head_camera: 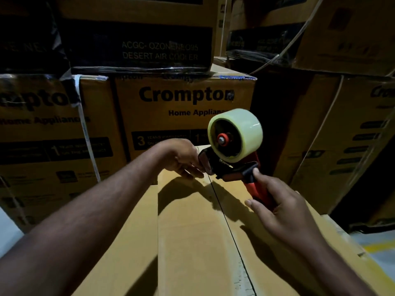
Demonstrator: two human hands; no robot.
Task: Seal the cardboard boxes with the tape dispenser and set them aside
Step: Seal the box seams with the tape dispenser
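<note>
Over the far end of the cardboard box [188, 231], right above its centre seam [226, 221]: holding the tape dispenser [230, 159] tilted, roll uppermost. Gripping the red handle [259, 191] firmly with the right hand [284, 212], wrapped right round it. Reaching in at the black nose [206, 161] with the left hand [181, 159]. Pinching tape there or merely touching? Cannot tell.

Could easily go crooked from here: starting off the seam, drifting to one side, leaving a gap unsealed. Could also fold the sticky end back on itself. Might nick fingertips, so near the cutting end.

Plain matte corrugated board, flat and tan. Glossy, pale, translucent tape roll [241, 133], fat and round. Hard plastic body. Behind, printed Crompton cartons [186, 107], stacked high.
</note>
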